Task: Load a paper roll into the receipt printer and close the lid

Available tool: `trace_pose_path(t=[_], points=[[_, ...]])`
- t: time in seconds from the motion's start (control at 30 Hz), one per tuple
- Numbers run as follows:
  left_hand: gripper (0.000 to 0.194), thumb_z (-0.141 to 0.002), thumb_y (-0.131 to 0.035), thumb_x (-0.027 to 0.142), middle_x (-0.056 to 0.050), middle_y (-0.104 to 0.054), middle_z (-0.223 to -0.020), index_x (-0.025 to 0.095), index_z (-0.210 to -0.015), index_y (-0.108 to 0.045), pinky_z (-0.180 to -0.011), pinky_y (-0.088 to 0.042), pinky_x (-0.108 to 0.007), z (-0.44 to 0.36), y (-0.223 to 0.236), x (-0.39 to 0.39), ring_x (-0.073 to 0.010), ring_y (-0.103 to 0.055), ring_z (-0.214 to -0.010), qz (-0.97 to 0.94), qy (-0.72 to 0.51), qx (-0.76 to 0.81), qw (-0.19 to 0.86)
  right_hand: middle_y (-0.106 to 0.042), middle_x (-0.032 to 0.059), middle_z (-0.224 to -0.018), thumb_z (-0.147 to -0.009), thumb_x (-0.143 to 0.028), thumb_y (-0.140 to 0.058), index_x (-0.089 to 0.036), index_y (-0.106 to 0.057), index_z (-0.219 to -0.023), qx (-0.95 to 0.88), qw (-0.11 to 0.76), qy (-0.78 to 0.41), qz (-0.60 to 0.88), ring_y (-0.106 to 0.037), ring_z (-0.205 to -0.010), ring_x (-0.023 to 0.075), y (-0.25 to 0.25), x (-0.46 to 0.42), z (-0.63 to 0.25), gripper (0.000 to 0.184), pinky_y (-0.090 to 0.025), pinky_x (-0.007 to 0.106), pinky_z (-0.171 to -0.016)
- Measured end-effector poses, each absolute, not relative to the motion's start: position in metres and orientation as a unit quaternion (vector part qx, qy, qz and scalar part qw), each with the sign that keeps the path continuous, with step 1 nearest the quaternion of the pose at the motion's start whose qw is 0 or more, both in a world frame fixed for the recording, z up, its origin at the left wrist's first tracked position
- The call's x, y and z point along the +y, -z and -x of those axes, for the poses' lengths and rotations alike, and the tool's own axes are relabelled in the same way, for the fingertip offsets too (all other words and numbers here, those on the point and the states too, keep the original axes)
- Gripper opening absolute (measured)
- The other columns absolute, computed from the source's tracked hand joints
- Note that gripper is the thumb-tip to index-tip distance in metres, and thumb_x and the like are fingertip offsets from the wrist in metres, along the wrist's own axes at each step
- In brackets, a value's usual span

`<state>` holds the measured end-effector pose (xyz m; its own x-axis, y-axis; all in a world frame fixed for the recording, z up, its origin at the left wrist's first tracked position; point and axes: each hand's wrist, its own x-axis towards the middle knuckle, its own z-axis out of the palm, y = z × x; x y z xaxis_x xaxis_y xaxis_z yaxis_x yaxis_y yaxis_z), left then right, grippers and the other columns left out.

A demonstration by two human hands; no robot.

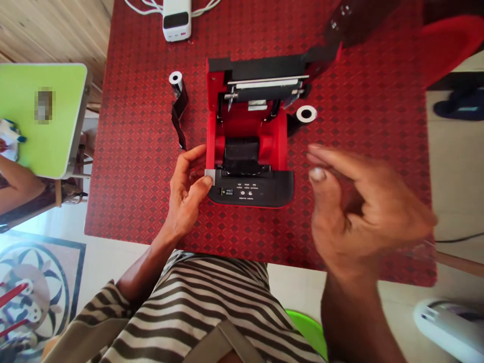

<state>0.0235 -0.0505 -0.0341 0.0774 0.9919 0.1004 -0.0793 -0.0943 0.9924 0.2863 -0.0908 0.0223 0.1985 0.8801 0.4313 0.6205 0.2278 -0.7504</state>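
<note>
A red and black label or receipt printer (251,189) stands on the table with its lid raised, showing a dark roll or block (241,155) in its bay. My left hand (185,194) grips its front left corner, thumb on top against a small grey piece (210,177) and fingers down the side. To the right of the printer, apart from it, my right hand (351,206) hovers with fingers stretched loosely beside the thumb; nothing shows in it. A small white-ended roll (176,79) trails a black strip at left. Another white-ended roll (306,114) sits close to the printer's right side.
A white power bank (177,20) with cables lies at the red patterned table's (139,166) far edge. Dark, blurred material (355,25) is at the far right. A green-topped table (56,141) stands at left, with another person's arm (18,181) beside it.
</note>
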Motion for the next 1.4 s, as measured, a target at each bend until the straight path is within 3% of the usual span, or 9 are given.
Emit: trace_pose_path(t=[0.2, 0.3, 0.6, 0.7, 0.83, 0.93, 1.17, 1.3, 1.4], points=[[0.063, -0.117, -0.088, 0.072, -0.01, -0.092, -0.15, 0.034, -0.165, -0.076, -0.108, -0.073, -0.052, -0.019, 0.04, -0.045, -0.033, -0.09, -0.125, -0.545, -0.512, 0.416, 0.517, -0.094, 0.0049, -0.118, -0.121, -0.034, -0.075, -0.034, -0.094, -0.119, -0.803, 0.294, -0.196, 0.479, -0.09, -0.114, 0.0349, -0.047, -0.001, -0.289, 0.018, -0.075, 0.06, -0.115], [0.066, -0.116, -0.089, 0.074, -0.011, -0.089, -0.158, 0.035, -0.167, -0.076, -0.115, -0.071, -0.054, -0.021, 0.038, -0.048, -0.0348, -0.087, -0.135, -0.533, -0.513, 0.426, 0.521, -0.09, 0.0084, -0.111, -0.118, -0.039, -0.076, -0.03, -0.089, -0.112, -0.841, 0.235, -0.197, 0.446, -0.085, -0.104, 0.0351, -0.029, 0.035, -0.286, 0.017, -0.073, 0.06, -0.112], [0.068, -0.114, -0.089, 0.076, -0.013, -0.08, -0.165, 0.034, -0.166, -0.078, -0.125, -0.064, -0.057, -0.025, 0.031, -0.052, -0.0389, -0.078, -0.148, -0.516, -0.506, 0.446, 0.528, -0.08, 0.0082, -0.097, -0.118, -0.058, -0.078, -0.031, -0.074, -0.094, -0.844, 0.247, -0.174, 0.442, -0.084, -0.115, 0.0381, 0.004, 0.047, -0.274, 0.036, -0.065, 0.062, -0.127], [0.066, -0.115, -0.088, 0.075, -0.013, -0.08, -0.166, 0.035, -0.166, -0.077, -0.125, -0.064, -0.057, -0.024, 0.03, -0.052, -0.0384, -0.078, -0.147, -0.519, -0.503, 0.445, 0.529, -0.08, 0.007, -0.096, -0.108, -0.051, -0.091, -0.031, -0.076, -0.093, -0.837, 0.242, -0.216, 0.441, -0.085, -0.115, 0.0394, -0.008, 0.046, -0.276, 0.03, -0.066, 0.065, -0.127], [0.069, -0.115, -0.087, 0.079, -0.013, -0.081, -0.165, 0.034, -0.167, -0.076, -0.121, -0.065, -0.054, -0.024, 0.032, -0.051, -0.036, -0.079, -0.14, -0.531, -0.497, 0.451, 0.517, -0.087, 0.0076, -0.108, -0.109, -0.035, -0.085, -0.03, -0.083, -0.11, -0.855, 0.21, -0.153, 0.449, -0.085, -0.109, 0.0368, -0.033, 0.034, -0.281, 0.005, -0.072, 0.059, -0.114], [0.069, -0.117, -0.085, 0.079, -0.012, -0.083, -0.161, 0.034, -0.168, -0.073, -0.116, -0.066, -0.052, -0.023, 0.033, -0.05, -0.0347, -0.081, -0.136, -0.546, -0.497, 0.447, 0.505, -0.09, 0.0098, -0.115, -0.11, -0.028, -0.083, -0.029, -0.086, -0.116, -0.853, 0.207, -0.106, 0.467, -0.088, -0.117, 0.0402, -0.05, 0.013, -0.28, 0.007, -0.075, 0.059, -0.107], [0.058, -0.118, -0.087, 0.071, -0.01, -0.087, -0.149, 0.035, -0.163, -0.078, -0.12, -0.069, -0.056, -0.021, 0.031, -0.046, -0.0366, -0.083, -0.136, -0.553, -0.507, 0.431, 0.501, -0.096, 0.0055, -0.125, -0.117, -0.039, -0.094, -0.037, -0.095, -0.141, -0.728, 0.415, -0.061, 0.543, -0.092, -0.109, 0.0364, -0.078, -0.051, -0.295, 0.024, -0.078, 0.057, -0.099], [0.055, -0.118, -0.086, 0.069, -0.009, -0.088, -0.148, 0.035, -0.161, -0.081, -0.116, -0.071, -0.052, -0.023, 0.033, -0.046, -0.0343, -0.083, -0.132, -0.552, -0.529, 0.43, 0.48, -0.095, 0.0077, -0.132, -0.116, -0.05, -0.095, -0.045, -0.095, -0.139, -0.574, 0.553, -0.101, 0.595, -0.094, -0.123, 0.0445, -0.048, -0.075, -0.318, 0.024, -0.079, 0.067, -0.107], [0.055, -0.119, -0.085, 0.07, -0.009, -0.087, -0.15, 0.036, -0.162, -0.081, -0.115, -0.07, -0.051, -0.023, 0.036, -0.046, -0.0335, -0.083, -0.132, -0.558, -0.529, 0.432, 0.472, -0.098, 0.0066, -0.124, -0.108, -0.055, -0.101, -0.043, -0.092, -0.131, -0.546, 0.584, -0.15, 0.582, -0.097, -0.112, 0.0404, -0.006, -0.081, -0.329, 0.028, -0.083, 0.062, -0.096]])
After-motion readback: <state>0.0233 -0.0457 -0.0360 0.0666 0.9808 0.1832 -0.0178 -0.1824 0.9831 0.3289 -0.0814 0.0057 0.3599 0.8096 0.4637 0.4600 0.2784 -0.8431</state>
